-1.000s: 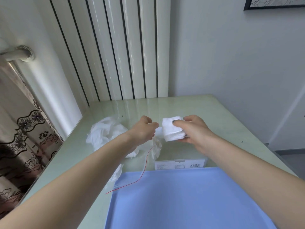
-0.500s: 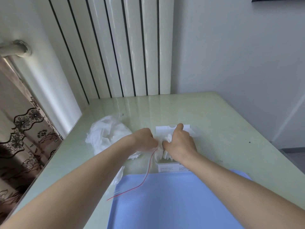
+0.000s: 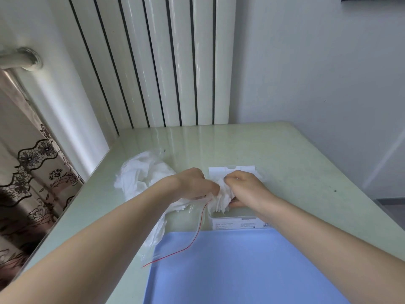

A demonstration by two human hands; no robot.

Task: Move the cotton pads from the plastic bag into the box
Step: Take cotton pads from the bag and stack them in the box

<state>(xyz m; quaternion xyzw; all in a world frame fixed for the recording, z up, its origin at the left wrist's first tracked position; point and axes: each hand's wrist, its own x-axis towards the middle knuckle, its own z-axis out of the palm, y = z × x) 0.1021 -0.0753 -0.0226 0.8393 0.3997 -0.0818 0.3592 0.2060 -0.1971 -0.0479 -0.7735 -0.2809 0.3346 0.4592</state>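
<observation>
Pressing a fanned stack of pads (image 3: 220, 199) down into the box (image 3: 232, 221), the right hand (image 3: 245, 188) has its fingers curled over the top of the stack, a closed grip on it. The left hand (image 3: 192, 185) pinches the same stack from the other side, just beside the right, fingers bent round its edge. The pads stand partly inside the box, their lower edges splayed and uneven.

By my reading this is the placing step, nearly done. The next move calls for squaring the loose edges so the stack sits flat, then letting go without dragging pads back out.

One clear bag (image 3: 175, 233) with a red seal line trails from under the left hand across the worktop (image 3: 295, 163). Count: one box, one bag, one stack of pads too many to number, one crumpled white heap (image 3: 142, 174) at the left, one blue sheet (image 3: 241, 270) nearest the person.
</observation>
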